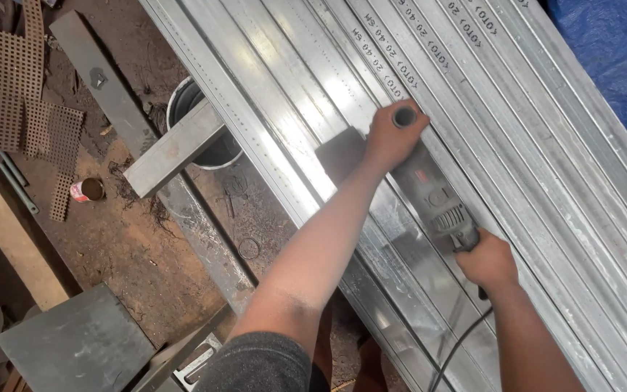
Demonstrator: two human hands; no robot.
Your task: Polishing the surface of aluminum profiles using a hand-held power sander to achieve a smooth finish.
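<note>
Both hands on the grinder (433, 199) now, lying across the steel tubes (517, 116) at centre frame. Left hand (393, 134) sits at the 11 o'clock end, fingers clenched round the side handle (405, 116). Right hand (486, 260) at 5 o'clock, fingers wrapped on the rear grip, cord (455, 352) trailing down to 6. Over at 9 o'clock, a bucket (183, 98) under a crossbar (175, 149), perforated sheet (9, 80) on the floor

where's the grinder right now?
In the head view, the angle grinder lies on the stacked steel tubes, right of centre, with the left hand on its front handle and the right hand gripping its rear.
</note>
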